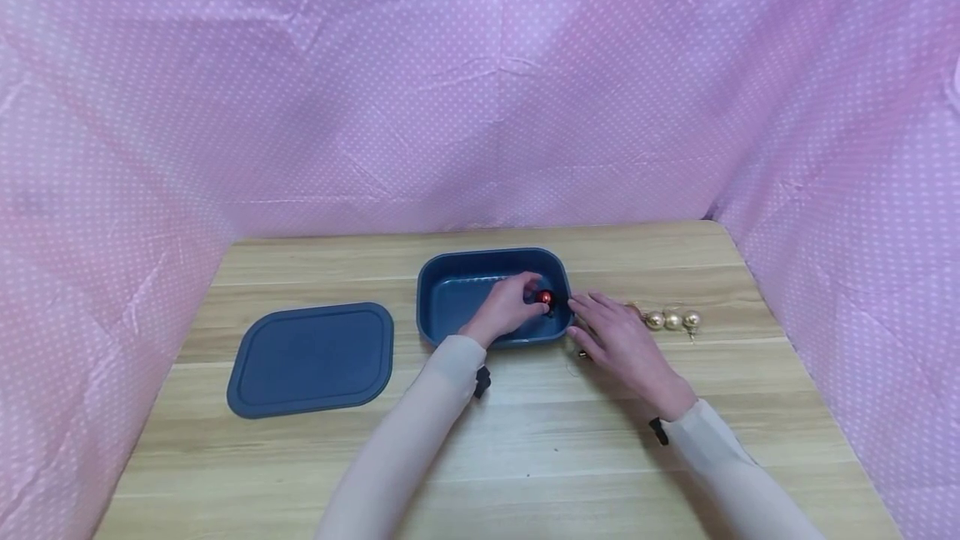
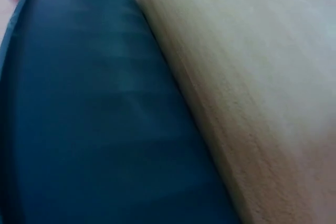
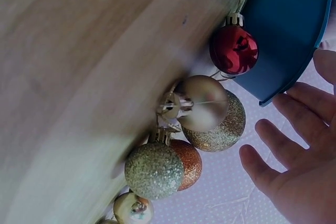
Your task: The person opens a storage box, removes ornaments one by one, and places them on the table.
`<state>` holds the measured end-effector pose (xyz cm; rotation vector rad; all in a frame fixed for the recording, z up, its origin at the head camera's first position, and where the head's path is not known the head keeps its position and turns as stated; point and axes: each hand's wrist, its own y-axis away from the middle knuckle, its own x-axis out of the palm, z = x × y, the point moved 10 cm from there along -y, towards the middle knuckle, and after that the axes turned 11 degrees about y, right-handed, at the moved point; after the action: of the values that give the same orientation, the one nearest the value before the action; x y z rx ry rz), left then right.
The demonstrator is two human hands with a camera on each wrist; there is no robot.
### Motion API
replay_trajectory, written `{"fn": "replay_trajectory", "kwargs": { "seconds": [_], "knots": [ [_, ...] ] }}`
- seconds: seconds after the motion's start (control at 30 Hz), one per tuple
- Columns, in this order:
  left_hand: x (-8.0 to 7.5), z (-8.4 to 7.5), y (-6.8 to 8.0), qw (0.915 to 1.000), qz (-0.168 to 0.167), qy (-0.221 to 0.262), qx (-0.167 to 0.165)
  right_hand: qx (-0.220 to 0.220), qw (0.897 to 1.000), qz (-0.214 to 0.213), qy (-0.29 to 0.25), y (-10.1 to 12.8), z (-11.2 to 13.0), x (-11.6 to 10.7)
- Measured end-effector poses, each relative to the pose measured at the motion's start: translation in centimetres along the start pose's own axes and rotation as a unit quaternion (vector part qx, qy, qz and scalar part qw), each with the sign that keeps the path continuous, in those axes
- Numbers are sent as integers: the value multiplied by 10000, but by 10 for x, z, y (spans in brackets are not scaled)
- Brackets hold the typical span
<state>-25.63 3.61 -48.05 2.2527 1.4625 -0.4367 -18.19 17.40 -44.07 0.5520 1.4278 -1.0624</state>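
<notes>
A dark blue rectangular box (image 1: 450,294) stands uncovered near the middle of the table. My left hand (image 1: 504,308) reaches over its near rim and pinches a shiny red Christmas bauble (image 1: 545,297) between thumb and fingers, inside the box's right end. Fingers extended, my right hand (image 1: 626,344) has its fingertips at the box's right rim. Beneath and beside it in the right wrist view lie another red bauble (image 3: 234,50), a matte gold bauble (image 3: 203,103), glittery baubles (image 3: 154,170) and an orange glitter one (image 3: 188,165). In the left wrist view the box wall hides the left hand.
The blue lid (image 1: 311,359) lies flat on the wooden table (image 1: 525,473), left of the box. Several gold baubles (image 1: 673,321) form a row to the right of the right hand. A pink dotted cloth (image 1: 480,107) hangs around the table's back and sides.
</notes>
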Motion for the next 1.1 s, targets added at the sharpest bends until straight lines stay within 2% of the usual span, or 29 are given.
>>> {"fn": "replay_trajectory", "kwargs": {
  "seconds": [0.17,0.43,0.73,0.87,0.97,1.1],
  "knots": [
    [0,-3,-7,9996,62,-275,-56,-26,10000,-37,19,-2,1,-3],
    [-2,-4,-16,9993,69,-357,72,-51,10000,-62,42,-6,1,-5],
    [-2,-8,-20,9985,105,-484,221,-31,10000,-53,-13,-9,0,-8],
    [-1,-9,-19,9984,74,-506,256,0,9999,-17,-122,-8,0,-7],
    [-2,-6,-13,9986,35,-512,150,24,9998,41,-174,-5,0,-5],
    [-9,-6,-2,9988,-219,-442,77,93,9998,55,-185,-1,0,-4]
  ]
}}
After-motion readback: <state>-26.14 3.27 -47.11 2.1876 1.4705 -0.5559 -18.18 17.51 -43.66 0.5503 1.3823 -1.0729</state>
